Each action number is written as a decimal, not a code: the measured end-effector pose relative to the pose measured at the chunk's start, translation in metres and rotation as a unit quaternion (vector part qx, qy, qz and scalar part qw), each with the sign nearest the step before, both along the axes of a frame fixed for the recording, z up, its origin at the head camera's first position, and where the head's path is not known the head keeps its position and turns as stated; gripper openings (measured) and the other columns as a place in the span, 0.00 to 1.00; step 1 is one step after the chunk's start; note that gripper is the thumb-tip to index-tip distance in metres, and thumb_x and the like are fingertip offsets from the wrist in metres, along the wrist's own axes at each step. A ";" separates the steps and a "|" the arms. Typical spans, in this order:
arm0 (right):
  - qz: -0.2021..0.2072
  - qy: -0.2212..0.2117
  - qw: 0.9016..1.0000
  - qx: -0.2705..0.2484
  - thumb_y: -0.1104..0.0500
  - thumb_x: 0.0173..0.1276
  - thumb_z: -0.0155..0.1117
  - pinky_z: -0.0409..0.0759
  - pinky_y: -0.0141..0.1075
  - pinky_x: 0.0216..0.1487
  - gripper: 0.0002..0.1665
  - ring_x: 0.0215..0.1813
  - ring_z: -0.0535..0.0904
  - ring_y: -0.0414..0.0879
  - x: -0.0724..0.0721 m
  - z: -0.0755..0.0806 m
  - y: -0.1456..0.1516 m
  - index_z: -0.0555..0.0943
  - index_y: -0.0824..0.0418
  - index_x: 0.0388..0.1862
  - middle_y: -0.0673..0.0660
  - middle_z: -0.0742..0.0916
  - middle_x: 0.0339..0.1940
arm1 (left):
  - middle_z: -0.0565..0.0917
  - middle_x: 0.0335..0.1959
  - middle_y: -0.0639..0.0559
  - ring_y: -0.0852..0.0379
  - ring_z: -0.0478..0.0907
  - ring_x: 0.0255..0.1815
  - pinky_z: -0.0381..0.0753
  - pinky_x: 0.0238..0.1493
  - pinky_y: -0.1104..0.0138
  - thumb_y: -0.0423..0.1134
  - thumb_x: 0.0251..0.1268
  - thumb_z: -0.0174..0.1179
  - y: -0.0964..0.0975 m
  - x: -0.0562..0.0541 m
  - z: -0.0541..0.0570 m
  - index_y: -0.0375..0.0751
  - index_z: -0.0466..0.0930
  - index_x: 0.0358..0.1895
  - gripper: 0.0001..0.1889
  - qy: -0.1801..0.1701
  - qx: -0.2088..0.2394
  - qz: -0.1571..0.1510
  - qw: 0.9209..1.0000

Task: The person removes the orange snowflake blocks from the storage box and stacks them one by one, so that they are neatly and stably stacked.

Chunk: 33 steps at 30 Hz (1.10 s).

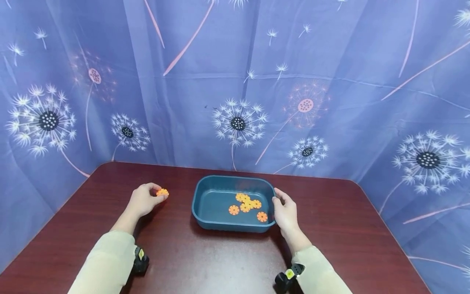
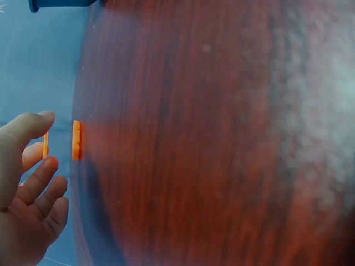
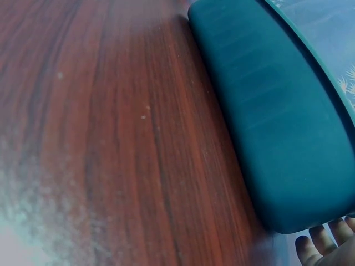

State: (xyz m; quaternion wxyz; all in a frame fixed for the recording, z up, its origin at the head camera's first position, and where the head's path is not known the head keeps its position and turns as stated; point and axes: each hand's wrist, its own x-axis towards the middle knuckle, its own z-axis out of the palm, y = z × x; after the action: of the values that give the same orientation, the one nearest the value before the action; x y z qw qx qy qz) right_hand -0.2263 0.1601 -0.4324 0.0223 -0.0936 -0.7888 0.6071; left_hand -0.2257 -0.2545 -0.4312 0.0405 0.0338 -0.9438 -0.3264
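Out on the left of the table, my left hand (image 1: 144,199) pinches a thin orange notched plastic disc (image 2: 45,145) between thumb and fingers. In the left wrist view this disc appears edge-on, above the tabletop. A second orange disc (image 2: 76,140) lies on the table just past it. My right hand (image 1: 285,210) grips the right end of a dark teal rectangular plastic basin (image 1: 231,225), thumb at the rim and fingers along the outer side. Inside the basin, toward its right half, lie several yellow-orange discs (image 1: 244,207) and orange discs (image 1: 262,217).
The basin stands on a dark red wood-grain table (image 1: 220,261) with rounded far corners. A blue curtain (image 1: 183,102) with dandelion prints hangs along the back and sides. Each wrist carries a small black camera, on the left (image 1: 140,261) and on the right (image 1: 288,277).
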 end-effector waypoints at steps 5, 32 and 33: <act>0.000 0.004 1.000 0.002 0.60 0.74 0.45 0.75 0.34 0.34 0.25 0.52 0.72 0.54 0.000 -0.001 0.001 0.66 0.60 0.69 0.62 0.73 0.65 | 0.81 0.40 0.36 0.45 0.76 0.38 0.77 0.41 0.54 0.42 0.57 0.65 -0.002 0.001 -0.006 0.30 0.77 0.47 0.20 -0.018 0.006 0.003 1.000; 0.003 0.000 1.000 0.003 0.59 0.74 0.45 0.77 0.35 0.31 0.25 0.45 0.74 0.54 -0.001 -0.001 0.000 0.66 0.57 0.69 0.61 0.74 0.64 | 0.77 0.45 0.34 0.40 0.73 0.44 0.75 0.46 0.51 0.44 0.59 0.63 0.001 -0.008 -0.013 0.30 0.76 0.50 0.21 -0.018 -0.019 0.023 0.999; 0.003 0.000 1.000 0.003 0.59 0.74 0.45 0.77 0.35 0.31 0.25 0.45 0.74 0.54 -0.001 0.000 0.000 0.66 0.58 0.69 0.61 0.74 0.63 | 0.77 0.45 0.34 0.40 0.74 0.44 0.75 0.46 0.51 0.44 0.59 0.63 0.001 -0.008 -0.013 0.30 0.76 0.50 0.22 -0.020 -0.020 0.024 0.999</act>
State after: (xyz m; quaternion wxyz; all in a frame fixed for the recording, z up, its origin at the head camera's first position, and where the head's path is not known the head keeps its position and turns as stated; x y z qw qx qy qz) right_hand -0.2271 0.1603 -0.4327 0.0204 -0.0915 -0.7908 0.6049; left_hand -0.2342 -0.2534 -0.4442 0.0306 0.0618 -0.9497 -0.3054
